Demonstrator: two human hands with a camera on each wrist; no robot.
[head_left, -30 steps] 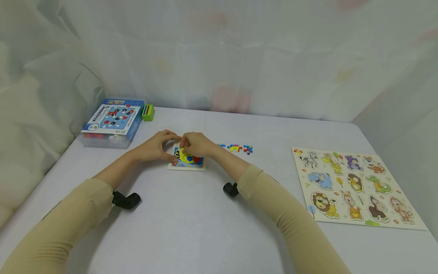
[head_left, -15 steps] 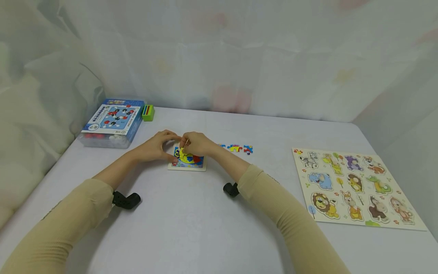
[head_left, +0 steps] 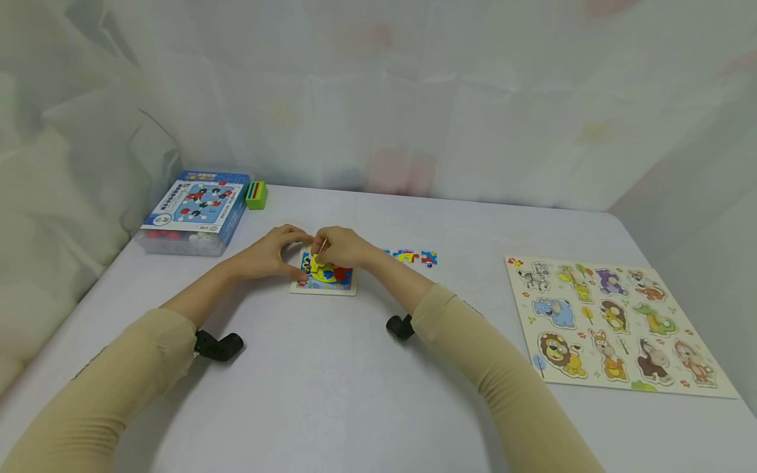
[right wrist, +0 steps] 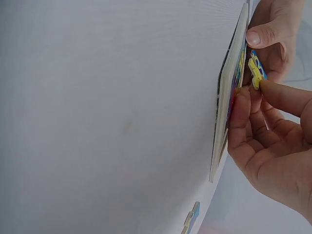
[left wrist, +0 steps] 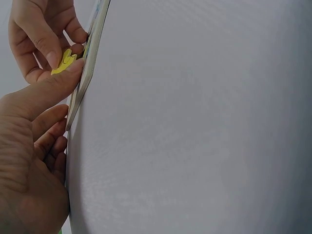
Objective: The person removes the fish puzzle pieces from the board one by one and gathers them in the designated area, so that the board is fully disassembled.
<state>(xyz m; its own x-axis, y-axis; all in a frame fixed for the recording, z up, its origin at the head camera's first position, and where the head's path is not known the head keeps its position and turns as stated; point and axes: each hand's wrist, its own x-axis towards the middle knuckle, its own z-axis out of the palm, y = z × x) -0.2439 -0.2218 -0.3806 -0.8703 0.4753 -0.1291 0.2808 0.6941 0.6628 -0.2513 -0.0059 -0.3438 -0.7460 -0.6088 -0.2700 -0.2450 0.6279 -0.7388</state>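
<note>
A small jigsaw board (head_left: 324,293) with a pale wooden frame and a colourful picture lies flat on the table. My left hand (head_left: 266,253) holds its left side, with the thumb (left wrist: 73,69) on the frame and the fingers around the far edge. Over the board, my right hand (head_left: 343,248) pinches a yellow and blue jigsaw piece (right wrist: 255,73) between thumb and fingers. That piece is tilted up from the board, and whether its lower edge touches cannot be seen. Loose jigsaw pieces (head_left: 407,256) lie in a row right of the board, partly hidden by my right wrist.
At the back left stands a blue-topped box (head_left: 195,210) with molecule pictures, beside a small green block (head_left: 256,195). A large animal puzzle board (head_left: 591,322) lies at the right. White cloth (head_left: 414,98) hangs behind the table.
The right hand and the pinched piece have shifted very slightly over the board. The left hand and the board stay as they were.
</note>
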